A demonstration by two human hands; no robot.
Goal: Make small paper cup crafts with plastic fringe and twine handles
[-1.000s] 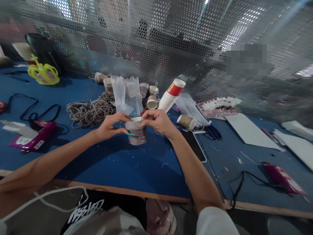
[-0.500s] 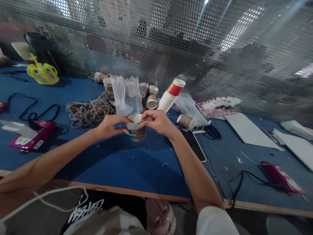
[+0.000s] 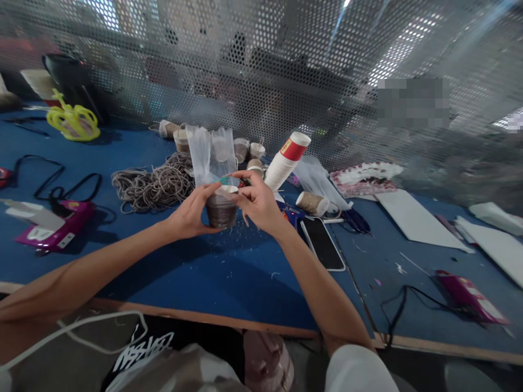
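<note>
A small paper cup (image 3: 221, 211), its side wound in grey-brown cord and its pale rim uppermost, is held just above the blue table. My left hand (image 3: 191, 213) wraps it from the left, thumb low on the side and fingers up at the rim. At the right of the rim, my right hand (image 3: 258, 202) is closed on the cup, with the index finger reaching across behind it. Whether a cord end is also pinched there I cannot tell. Beyond the left hand lies a loose heap of grey cord (image 3: 157, 182).
Behind the cup stand a stack of paper cups (image 3: 281, 163) and clear plastic bags (image 3: 200, 155). To the right are a twine spool (image 3: 312, 203), a phone (image 3: 322, 243) and scissors (image 3: 356, 220). A purple glue gun (image 3: 57, 226) and a yellow crown (image 3: 73, 120) sit left. Perforated metal (image 3: 261, 71) closes the back.
The cup has shifted slightly left and its side has turned. My left hand now wraps lower around it, and my right hand has re-gripped, its index finger stretched over the rim.
</note>
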